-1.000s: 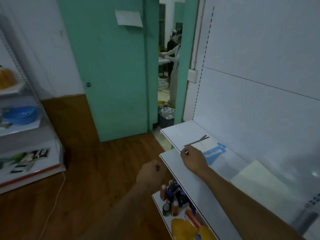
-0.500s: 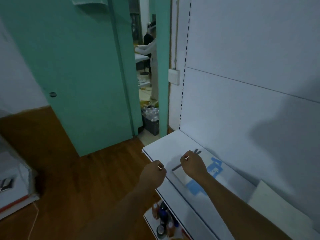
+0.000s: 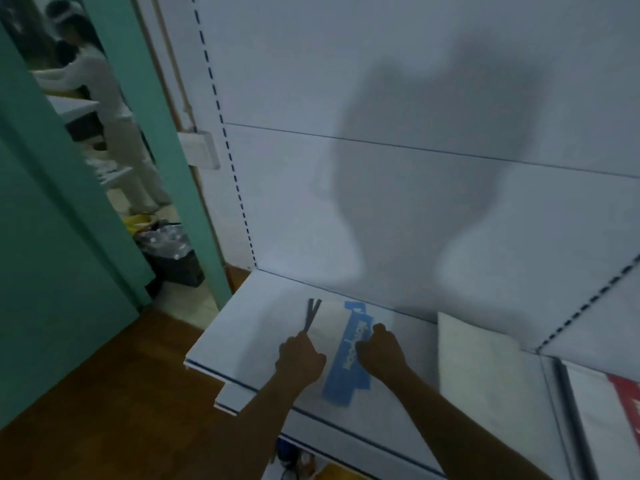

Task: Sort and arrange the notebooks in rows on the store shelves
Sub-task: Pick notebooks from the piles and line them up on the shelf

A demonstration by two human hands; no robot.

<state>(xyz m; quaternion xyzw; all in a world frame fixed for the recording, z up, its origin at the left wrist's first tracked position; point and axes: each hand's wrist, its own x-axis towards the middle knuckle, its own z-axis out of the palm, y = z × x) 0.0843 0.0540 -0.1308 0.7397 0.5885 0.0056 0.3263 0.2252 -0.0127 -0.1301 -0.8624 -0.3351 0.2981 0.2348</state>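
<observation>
Lower shelf [image 3: 363, 441] nearest, under upper shelf [image 3: 242, 327]; small bottles [image 3: 294, 459] dimly visible beneath it. Left hand [image 3: 299, 358] on upper shelf, fingers curled round dark thin strips [image 3: 311, 311] poking out toward back panel [image 3: 381, 185]. Right hand [image 3: 379, 351] just right of it, fingers curled, pressing on white notebook with blue label [image 3: 349, 355]; whether it grips cannot tell. Notebook lies flat on upper shelf between hands. Cream notebook [image 3: 481, 358] right of it, leaning on back panel. Red-cornered notebook [image 3: 616, 420] far right. Beyond shelf's left end, teal door frame [image 3: 145, 133], bin [image 3: 169, 251], person in white [image 3: 104, 98].
</observation>
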